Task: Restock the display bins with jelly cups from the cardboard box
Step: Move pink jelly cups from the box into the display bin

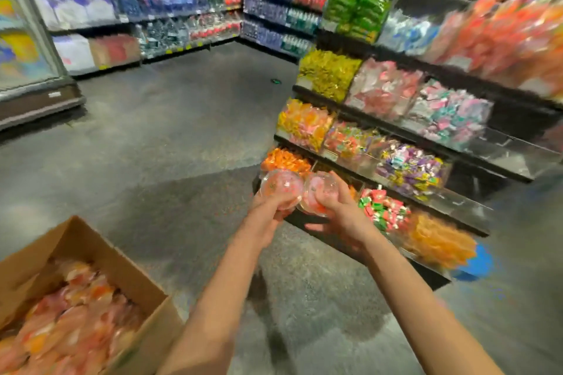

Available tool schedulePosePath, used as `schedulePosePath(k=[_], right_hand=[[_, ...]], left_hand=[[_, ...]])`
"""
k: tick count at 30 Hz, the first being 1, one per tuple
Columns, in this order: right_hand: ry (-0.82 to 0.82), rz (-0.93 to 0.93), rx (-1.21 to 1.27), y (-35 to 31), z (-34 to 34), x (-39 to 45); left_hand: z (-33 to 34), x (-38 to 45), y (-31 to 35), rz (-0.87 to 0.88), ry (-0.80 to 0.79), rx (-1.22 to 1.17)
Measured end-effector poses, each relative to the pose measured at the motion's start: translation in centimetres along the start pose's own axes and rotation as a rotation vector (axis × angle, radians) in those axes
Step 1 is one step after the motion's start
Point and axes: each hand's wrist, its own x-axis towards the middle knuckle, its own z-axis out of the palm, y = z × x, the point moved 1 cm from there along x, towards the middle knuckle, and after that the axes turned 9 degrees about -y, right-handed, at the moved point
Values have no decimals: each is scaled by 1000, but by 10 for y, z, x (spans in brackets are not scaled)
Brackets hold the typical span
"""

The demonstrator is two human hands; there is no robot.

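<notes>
Jelly cups (285, 190) side by side, one per hand grip, left hand (268, 211), right hand (338, 210)

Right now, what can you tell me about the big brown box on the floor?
The cardboard box is plain brown and sits low at the person's left, partly cut off by the picture's edge. Its top is open, one flap standing up at the back. Inside lies a heap of blurry pink and orange jelly cups, filling it nearly to the rim. Neither hand touches it.
</notes>
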Motion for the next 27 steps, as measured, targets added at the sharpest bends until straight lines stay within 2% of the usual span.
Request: schedulePosePath(k=[2,4,6,8,11,18,22,24,27], right_hand=[[80,-22,46,-15,-60,-16],[229,-43,61,-29,-118,-30],[406,-41,-4,-41,-171,-43],[498,-53,28,-49,-219,-52],[509,-62,145,-54,-284,-57],[435,-7,304,-53,-412,-43],[503,-3,358,-43,-487,-15],[561,60,366,-40,-528,-1],[653,159,317,-41,-591,18]], left_hand=[[50,28,-26,-30,-65,84],[95,55,-48,-51,-133,174],[134,78,-65,-76,-142,234],[169,101,-82,-97,-142,291],[213,138,-111,-109,-184,333],[307,229,-177,-151,-275,250],[353,300,-230,-174,-261,201],[374,333,-255,-230,-257,180],[401,382,-291,-319,-170,173]])
